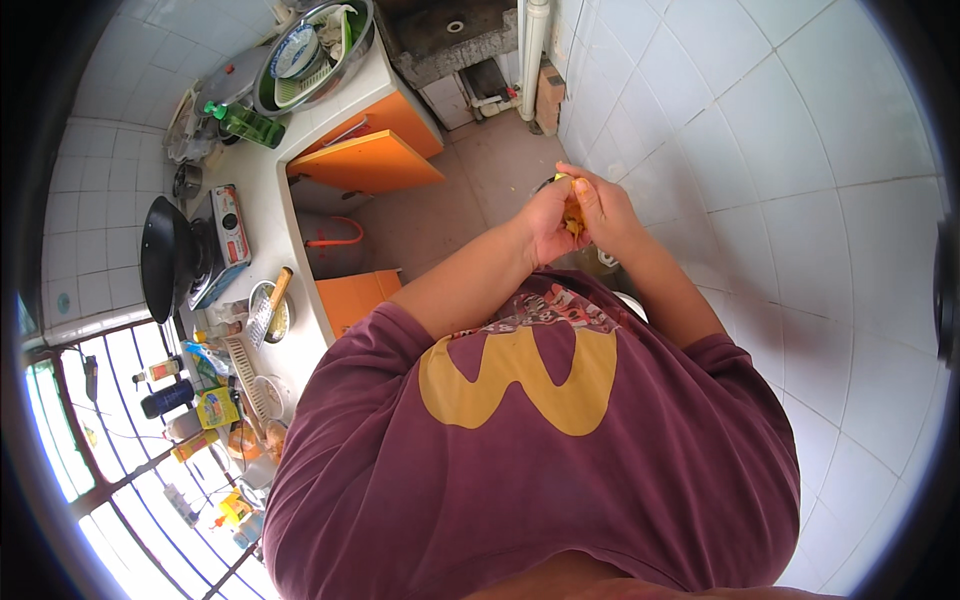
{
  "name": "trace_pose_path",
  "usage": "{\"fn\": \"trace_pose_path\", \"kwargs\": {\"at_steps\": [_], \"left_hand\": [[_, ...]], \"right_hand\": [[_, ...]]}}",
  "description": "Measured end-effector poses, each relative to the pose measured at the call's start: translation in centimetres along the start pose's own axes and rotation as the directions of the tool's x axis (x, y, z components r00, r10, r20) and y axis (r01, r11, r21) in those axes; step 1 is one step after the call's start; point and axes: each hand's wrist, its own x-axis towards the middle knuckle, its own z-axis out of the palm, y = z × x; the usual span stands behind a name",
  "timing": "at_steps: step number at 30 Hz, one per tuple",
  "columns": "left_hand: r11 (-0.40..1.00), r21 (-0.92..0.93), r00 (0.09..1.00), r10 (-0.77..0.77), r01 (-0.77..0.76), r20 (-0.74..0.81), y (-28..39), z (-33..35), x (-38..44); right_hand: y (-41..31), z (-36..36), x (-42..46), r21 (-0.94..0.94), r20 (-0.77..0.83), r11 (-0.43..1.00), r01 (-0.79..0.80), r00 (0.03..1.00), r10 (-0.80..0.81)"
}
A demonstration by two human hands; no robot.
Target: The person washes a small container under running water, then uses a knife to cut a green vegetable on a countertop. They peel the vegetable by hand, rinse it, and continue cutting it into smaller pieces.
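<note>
My left hand [541,221] and my right hand [611,210] are cupped together in front of my body, near the tiled wall. Between them they hold a clump of wet, orange-yellow food [574,216]; its exact kind cannot be told. Some of it sticks to the right thumb. A small yellow-green and dark item [556,180] shows at the far side of the left hand, mostly hidden by it. On the counter to the left, a metal grater with a wooden handle [279,289] lies across a metal bowl [291,319] with pale contents.
A black wok [166,259] stands by a portable gas stove [225,232] on the counter [262,195]. Beyond are a green bottle [251,126] and a basin of dishes [360,45]. An orange cabinet door [375,166] hangs open over the floor. White pipes [534,60] stand ahead.
</note>
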Motion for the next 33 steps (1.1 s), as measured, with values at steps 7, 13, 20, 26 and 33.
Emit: {"fn": "trace_pose_path", "kwargs": {"at_steps": [7,13,20,26,33], "left_hand": [[1.000,0.024,1.000,0.000,0.000,-0.006,-0.8,-0.8,1.3],[0.998,-0.059,1.000,-0.020,0.020,-0.001,-0.2,-0.6,0.8],[1.000,-0.001,0.997,0.031,-0.031,0.064,0.1,-0.4,0.6],[0.998,0.006,0.995,0.062,-0.061,-0.079,-0.9,-0.8,1.7],[0.998,0.013,0.997,0.064,-0.063,-0.048,-0.2,0.2,0.7]], "right_hand": [[0.4,0.2,-0.3,-0.005,-0.009,0.994,-0.113,0.994,0.113],[1.0,0.6,0.1,0.309,-0.009,0.938,-0.158,0.985,0.170],[1.8,0.5,0.1,0.298,-0.022,0.948,-0.113,0.992,0.125],[1.1,0.4,0.5,0.224,-0.016,0.968,-0.117,0.992,0.124],[1.7,0.4,0.5,0.282,-0.053,0.954,-0.102,0.991,0.121]]}}
